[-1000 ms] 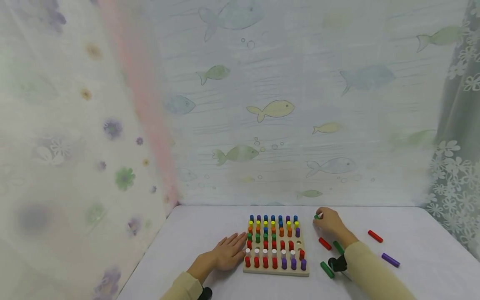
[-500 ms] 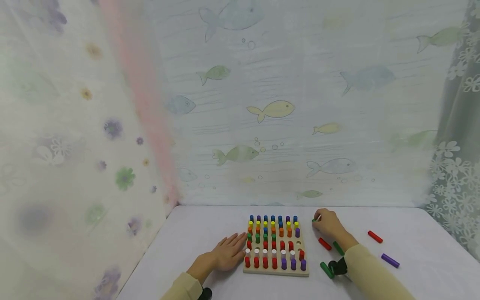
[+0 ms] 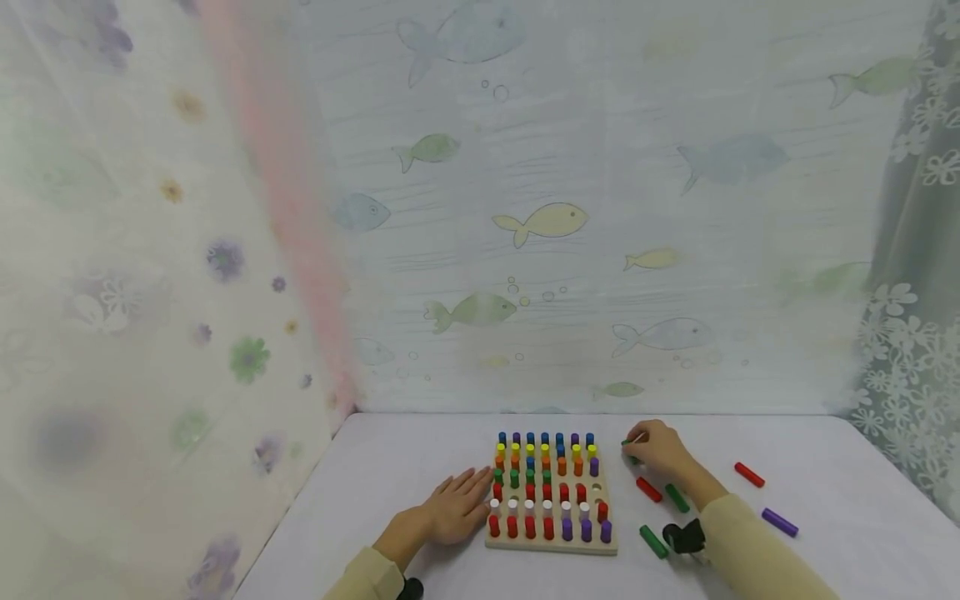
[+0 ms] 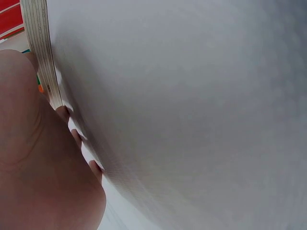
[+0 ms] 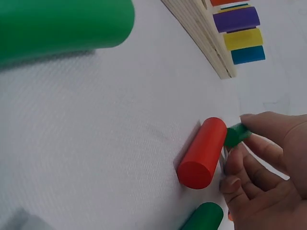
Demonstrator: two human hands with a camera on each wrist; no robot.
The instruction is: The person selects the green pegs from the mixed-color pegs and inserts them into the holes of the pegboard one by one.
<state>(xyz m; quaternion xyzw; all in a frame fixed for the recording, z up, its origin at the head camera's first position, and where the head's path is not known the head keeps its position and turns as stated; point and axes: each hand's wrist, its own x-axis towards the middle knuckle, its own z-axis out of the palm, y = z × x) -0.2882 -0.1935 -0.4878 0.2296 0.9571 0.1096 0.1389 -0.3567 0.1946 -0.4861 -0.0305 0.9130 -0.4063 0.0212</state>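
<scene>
My right hand (image 3: 658,450) pinches a green peg (image 5: 236,135) between thumb and fingers, low over the table to the right of the pegboard (image 3: 551,547). Most of that peg is covered by the fingers in the head view. On the left, my left hand (image 3: 456,508) lies flat with straight fingers, its fingertips at the board's left edge. Rows of blue, yellow, orange, green, red, white and purple pegs stand upright in the board, with a few bare holes on its right side. The left wrist view has the board's side (image 4: 41,48) right beside the hand.
Near my right hand lie a red peg (image 3: 648,489), a green peg (image 3: 677,498) and another green peg (image 3: 653,542). Farther right are a second red peg (image 3: 749,475) and a purple peg (image 3: 780,522). A fish-patterned cloth (image 3: 540,350) hangs behind the white table (image 3: 375,450).
My right hand has shifted slightly left and down, and the green peg in its fingers has turned. My left hand stays in place beside the board.
</scene>
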